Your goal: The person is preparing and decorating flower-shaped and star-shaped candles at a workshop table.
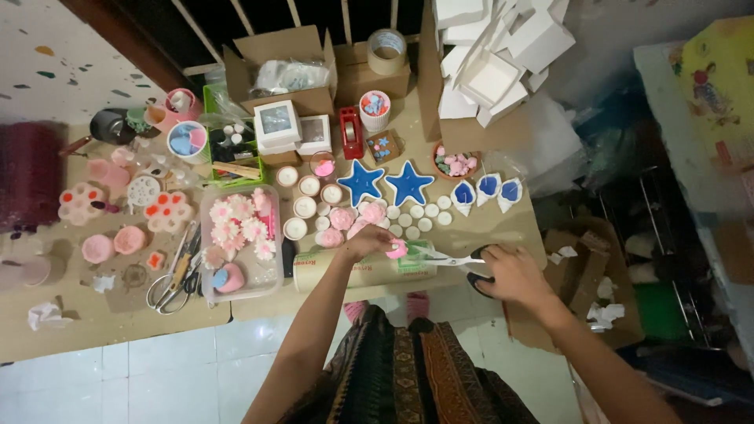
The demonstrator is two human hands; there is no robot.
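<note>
Scissors sit in my right hand, fingers closed through the dark handles, the blades pointing left toward the small pink piece that my left hand pinches between its fingertips. That pink piece is at the front edge of the cardboard-covered table, just above a long cardboard tube lying on its side under my left wrist. Just beyond my left hand lie pink flower-shaped pieces and a scatter of small white discs; farther back are two blue star moulds side by side and three blue-and-white shell shapes to their right. To the left stands a clear plastic tray holding pale flower pieces, with a second pair of scissors beside it. At the back of the table are open cardboard boxes, a roll of tape and a stack of white boxes.
</note>
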